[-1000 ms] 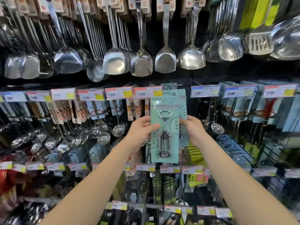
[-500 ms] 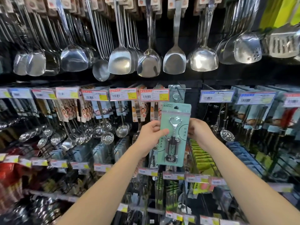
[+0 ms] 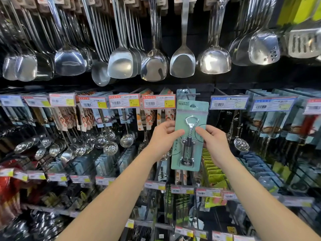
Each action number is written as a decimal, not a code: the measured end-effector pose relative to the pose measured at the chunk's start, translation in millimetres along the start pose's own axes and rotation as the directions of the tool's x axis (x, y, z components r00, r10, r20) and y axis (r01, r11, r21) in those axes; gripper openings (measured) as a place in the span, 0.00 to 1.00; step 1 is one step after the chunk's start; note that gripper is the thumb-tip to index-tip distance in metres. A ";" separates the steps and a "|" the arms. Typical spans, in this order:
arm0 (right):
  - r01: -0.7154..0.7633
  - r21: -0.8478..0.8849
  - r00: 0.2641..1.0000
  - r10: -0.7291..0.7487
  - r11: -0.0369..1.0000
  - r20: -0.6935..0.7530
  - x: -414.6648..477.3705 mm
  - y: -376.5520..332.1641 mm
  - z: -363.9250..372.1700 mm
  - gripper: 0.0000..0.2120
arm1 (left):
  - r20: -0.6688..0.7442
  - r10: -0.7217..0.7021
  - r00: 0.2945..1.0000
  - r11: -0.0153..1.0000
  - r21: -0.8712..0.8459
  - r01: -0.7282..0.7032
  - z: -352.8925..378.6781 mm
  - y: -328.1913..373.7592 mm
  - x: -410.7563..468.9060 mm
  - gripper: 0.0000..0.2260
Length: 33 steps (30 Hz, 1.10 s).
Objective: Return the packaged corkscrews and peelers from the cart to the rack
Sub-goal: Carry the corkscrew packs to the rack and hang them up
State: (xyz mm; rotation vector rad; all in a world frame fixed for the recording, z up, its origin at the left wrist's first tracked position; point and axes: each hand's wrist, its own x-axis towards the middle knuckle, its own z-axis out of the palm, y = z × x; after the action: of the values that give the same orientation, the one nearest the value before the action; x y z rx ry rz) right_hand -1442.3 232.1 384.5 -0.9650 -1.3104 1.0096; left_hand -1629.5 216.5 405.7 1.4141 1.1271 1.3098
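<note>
Step in hand: hanging one packaged corkscrew (image 3: 189, 136) on the rack (image 3: 196, 94). Left hand (image 3: 163, 138) and right hand (image 3: 214, 141) each pinch a side edge of the flat mint card, held upright just below a bare peg. Next move, judged: line up the card's top slot with the peg, push on. Corkscrew: shiny winged metal under clear blister.

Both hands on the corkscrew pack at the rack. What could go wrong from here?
1. The corkscrew pack is pinched only at its side edges by the left hand and right hand; it may slip or bend.
2. Its hang hole sits below the peg, so it could miss.
3. Neighbouring price tags crowd the peg and might get knocked.
</note>
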 end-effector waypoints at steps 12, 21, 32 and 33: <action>-0.011 -0.055 1.000 0.012 0.998 0.020 28.1 10.3 2.2 0.08 | -0.057 -0.011 0.998 1.000 0.004 0.011 -0.7 -10.4 22.8 0.09; -0.117 -0.173 0.993 0.114 0.978 -0.031 91.5 37.0 1.3 0.25 | -0.297 -0.114 0.948 0.971 0.170 0.170 7.6 -10.9 56.6 0.23; -0.352 -0.394 0.936 0.312 0.849 -0.163 79.7 56.7 -7.7 0.30 | -0.067 0.005 0.998 0.813 0.581 0.035 23.8 -43.6 38.3 0.13; -0.366 -0.399 0.931 0.327 0.841 -0.164 70.6 60.3 -12.3 0.28 | -0.026 0.003 1.000 0.797 0.604 0.014 26.8 -45.9 34.4 0.13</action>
State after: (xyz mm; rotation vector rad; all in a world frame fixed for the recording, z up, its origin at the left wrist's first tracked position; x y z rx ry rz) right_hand -1432.0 317.2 346.8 -1.6113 -1.3334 0.9511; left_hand -1604.1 259.0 366.2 1.8460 1.6649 0.9933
